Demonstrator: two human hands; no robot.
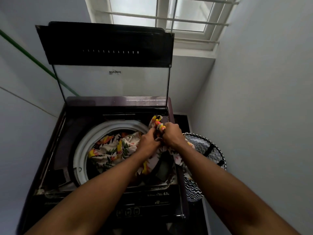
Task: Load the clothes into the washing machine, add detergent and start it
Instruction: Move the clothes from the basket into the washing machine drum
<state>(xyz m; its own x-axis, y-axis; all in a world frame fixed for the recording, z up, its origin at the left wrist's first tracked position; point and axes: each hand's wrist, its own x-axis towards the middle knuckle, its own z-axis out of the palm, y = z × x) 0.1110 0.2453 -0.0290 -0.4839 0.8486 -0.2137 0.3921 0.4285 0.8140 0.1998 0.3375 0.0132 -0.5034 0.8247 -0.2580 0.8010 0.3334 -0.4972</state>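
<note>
Top-loading washing machine (105, 206) seen from above, standing in a narrow corner between pale walls. Nearest the viewer is its dark front panel, with a row of three buttons (128, 212) and a "6.5" marking to their far right. Two bare forearms reach in from the near edge over this panel.

Beyond the panel lies the round drum opening with its pale grey rim (81, 150). A floral cloth (111, 150), patterned in yellow, orange, green and black on a light ground, lies partly inside the drum and trails over the drum's right edge. The left hand (148, 144) and right hand (172, 134) meet over the right side of the opening, both clenched around a bunched part of this cloth, which sticks up beyond the knuckles.

To the right of the machine, on the floor against the wall, stands a laundry basket (215, 155) with a black-and-white zigzag pattern; part of the cloth hangs toward it, and its contents cannot be made out.

At the far side of the opening the glass lid (111, 82) stands raised, a brand name showing reversed through it. A green line (33, 60) slants across the left wall. Farthest off is a white-framed window (169, 17) with horizontal bars.
</note>
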